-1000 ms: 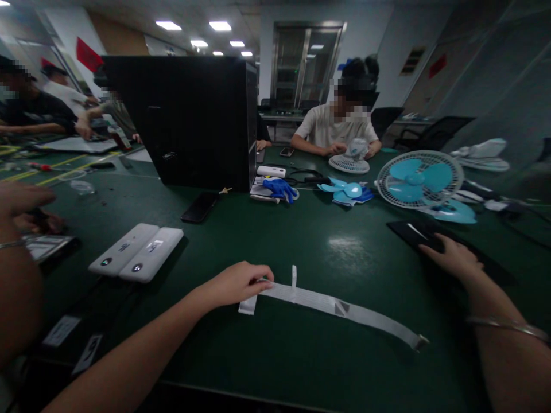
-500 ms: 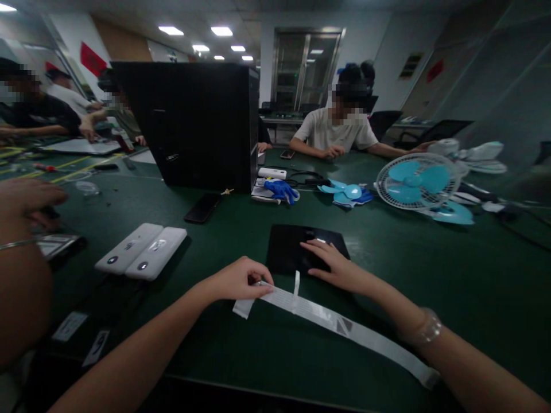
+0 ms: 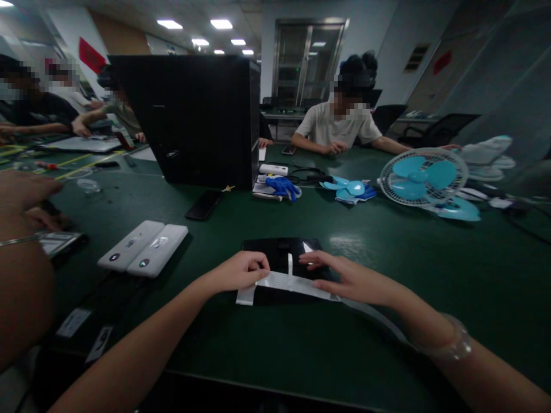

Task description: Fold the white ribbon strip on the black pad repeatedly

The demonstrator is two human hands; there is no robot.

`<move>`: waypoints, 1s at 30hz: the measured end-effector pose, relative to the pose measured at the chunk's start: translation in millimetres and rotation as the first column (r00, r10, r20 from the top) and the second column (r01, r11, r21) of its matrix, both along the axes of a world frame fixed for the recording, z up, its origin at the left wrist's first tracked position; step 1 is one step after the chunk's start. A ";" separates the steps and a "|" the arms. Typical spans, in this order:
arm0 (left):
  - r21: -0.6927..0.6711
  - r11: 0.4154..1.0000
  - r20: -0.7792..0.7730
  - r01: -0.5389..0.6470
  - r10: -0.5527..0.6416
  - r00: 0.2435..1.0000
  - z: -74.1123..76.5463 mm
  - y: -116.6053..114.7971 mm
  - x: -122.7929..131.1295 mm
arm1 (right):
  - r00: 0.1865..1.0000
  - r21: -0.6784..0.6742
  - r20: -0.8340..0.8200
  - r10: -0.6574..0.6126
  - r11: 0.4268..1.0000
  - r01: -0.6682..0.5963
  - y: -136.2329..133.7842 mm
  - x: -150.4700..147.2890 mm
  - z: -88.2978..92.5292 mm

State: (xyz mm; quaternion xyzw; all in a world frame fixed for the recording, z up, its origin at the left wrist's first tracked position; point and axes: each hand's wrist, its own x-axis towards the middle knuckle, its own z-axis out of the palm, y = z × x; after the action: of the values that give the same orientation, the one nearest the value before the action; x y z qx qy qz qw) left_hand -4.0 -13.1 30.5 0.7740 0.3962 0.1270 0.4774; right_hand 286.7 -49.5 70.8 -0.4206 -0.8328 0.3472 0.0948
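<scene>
A long white strip (image 3: 279,281) lies across the green table (image 3: 387,269), its left part over a flat black panel (image 3: 275,252). My left hand (image 3: 239,272) is closed, pinching the strip near its left end. My right hand (image 3: 348,280) lies flat with fingers spread, pressing on the panel and the strip beside it. The rest of the strip runs right, under my right forearm.
Two white oblong devices (image 3: 144,252) lie to the left. A black computer case (image 3: 193,117) stands behind, with a black phone (image 3: 203,205), blue gloves (image 3: 282,186) and blue fans (image 3: 424,175) nearby. A person in a white shirt (image 3: 340,126) sits opposite. Another person's arm (image 3: 21,258) fills the left edge.
My right hand has drawn the black panel from the far right in toward me, under the strip's left part. My left hand has kept its pinch on the strip.
</scene>
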 end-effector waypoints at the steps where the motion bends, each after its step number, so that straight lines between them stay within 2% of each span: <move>1: -0.019 1.000 0.008 -0.018 0.018 1.000 0.5 0.2 0.4 | 0.998 0.048 0.063 0.018 0.999 -0.021 -3.3 -0.5 2.1; 3: -0.063 0.997 0.029 -0.043 0.045 0.999 1.3 0.3 1.4 | 0.984 0.176 0.173 0.053 0.981 -0.083 -9.7 -4.2 2.4; 6: -0.123 0.990 0.063 -0.070 0.078 0.995 1.3 0.3 2.5 | 0.959 0.359 0.270 0.086 0.915 -0.183 -14.8 -12.5 -4.7; 9: -0.148 0.986 0.039 -0.074 0.081 0.996 0.8 -0.3 2.4 | 0.939 0.473 0.334 0.079 0.848 -0.239 -14.3 -18.9 -13.9; 11: -0.089 0.994 -0.037 -0.062 0.059 0.998 1.5 -1.2 2.0 | 0.920 0.513 0.384 0.074 0.811 -0.280 -13.1 -21.0 -18.7; 13: 0.059 0.998 -0.136 -0.039 0.047 0.990 3.5 -2.1 1.6 | 0.907 0.524 0.413 0.082 0.793 -0.310 -12.4 -21.5 -22.1; 15: 0.217 0.976 -0.224 -0.012 0.062 0.973 6.2 -2.6 1.4 | 0.908 0.520 0.407 0.098 0.793 -0.318 -12.1 -20.9 -24.5; 17: 0.306 0.952 -0.295 0.003 0.092 0.951 8.8 -2.7 1.3 | 0.912 0.511 0.394 0.110 0.799 -0.317 -11.8 -19.9 -26.1; 23: 0.296 0.953 -0.410 0.057 0.073 0.909 11.9 -3.2 1.8 | 0.913 0.501 0.378 0.154 0.795 -0.341 -10.5 -19.4 -26.4; 30: 0.382 0.922 -0.459 0.065 0.128 0.879 7.4 -4.5 2.3 | 0.909 0.517 0.388 0.154 0.780 -0.353 -11.4 -21.8 -27.6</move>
State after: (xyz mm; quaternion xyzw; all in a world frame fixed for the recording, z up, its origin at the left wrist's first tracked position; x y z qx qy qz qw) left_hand -1.7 -17.5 37.9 0.8531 0.4810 0.0166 0.2015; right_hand 264.9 -60.8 43.2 -0.3056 -0.9515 0.0146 0.0310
